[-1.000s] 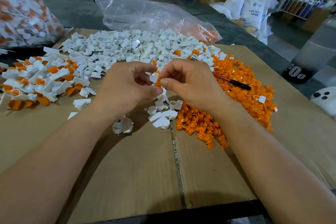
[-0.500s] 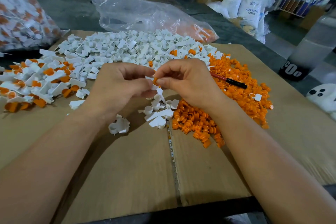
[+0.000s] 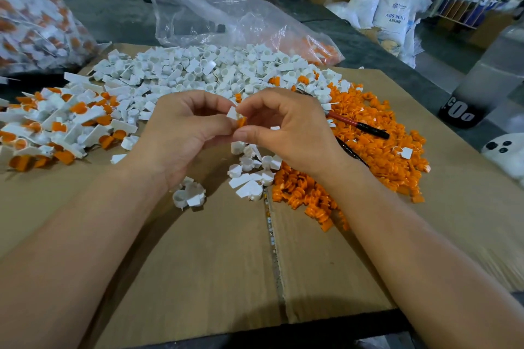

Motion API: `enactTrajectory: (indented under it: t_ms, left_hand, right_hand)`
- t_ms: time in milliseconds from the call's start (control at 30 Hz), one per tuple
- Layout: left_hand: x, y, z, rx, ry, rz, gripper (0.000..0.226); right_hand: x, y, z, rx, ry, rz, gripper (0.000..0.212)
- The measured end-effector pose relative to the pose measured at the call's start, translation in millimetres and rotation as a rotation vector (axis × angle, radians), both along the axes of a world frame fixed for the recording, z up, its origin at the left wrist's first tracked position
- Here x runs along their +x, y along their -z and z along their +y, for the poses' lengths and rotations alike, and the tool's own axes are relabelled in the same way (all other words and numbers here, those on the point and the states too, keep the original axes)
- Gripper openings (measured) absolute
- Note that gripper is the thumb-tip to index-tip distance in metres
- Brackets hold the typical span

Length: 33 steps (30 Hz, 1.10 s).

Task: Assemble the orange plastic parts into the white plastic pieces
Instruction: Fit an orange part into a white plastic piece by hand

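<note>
My left hand (image 3: 184,133) and my right hand (image 3: 286,127) meet above the middle of the cardboard sheet (image 3: 198,263). The left hand pinches a small white plastic piece (image 3: 232,113). The right hand pinches an orange plastic part (image 3: 241,122) that touches the white piece. A wide heap of loose white pieces (image 3: 204,71) lies behind the hands. A heap of orange parts (image 3: 377,150) spreads to the right. Joined white-and-orange pieces (image 3: 62,125) lie piled at the left.
A few white pieces (image 3: 252,176) lie under the hands, and another clump (image 3: 188,195) by my left wrist. A red-and-black pen (image 3: 360,126) rests on the orange heap. A clear plastic bag (image 3: 226,14) lies behind; a full bag (image 3: 31,17) stands far left.
Both hands stayed together over the same spot. The fingers shifted a little, and the white piece with the orange part now shows more clearly between them.
</note>
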<state>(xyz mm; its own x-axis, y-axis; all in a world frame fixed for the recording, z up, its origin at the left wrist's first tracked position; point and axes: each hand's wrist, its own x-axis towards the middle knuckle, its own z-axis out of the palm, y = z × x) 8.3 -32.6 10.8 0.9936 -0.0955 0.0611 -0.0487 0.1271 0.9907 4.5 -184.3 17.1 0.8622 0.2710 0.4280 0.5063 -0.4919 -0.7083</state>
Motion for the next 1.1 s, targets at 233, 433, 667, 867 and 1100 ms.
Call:
enactTrajectory:
  t_ms: [233,433,667,867,1100]
  left_hand:
    - [0.4,-1.1,1.1,-0.079,0.037,-0.006,0.016]
    - [-1.5,-0.9,3.6,-0.025,0.069,0.033,0.024]
    - [-1.8,-0.9,2.7,0.002,0.042,-0.008,0.022]
    - [-2.3,-1.1,3.2,0.022,0.065,0.009,0.01]
    - [-3.2,-3.2,3.6,0.033,0.057,0.021,0.01]
  right_hand:
    - [0.5,5.8,-0.3,0.083,-0.001,-0.092,0.031]
    - [2.1,7.4,-1.1,0.077,-0.02,-0.121,0.032]
    - [2.3,6.8,-2.5,0.111,-0.038,-0.069,0.034]
    - [1.6,6.7,-0.7,0.126,-0.045,-0.063,0.034]
    - [1.2,6.7,-1.5,0.188,-0.09,-0.026,0.042]
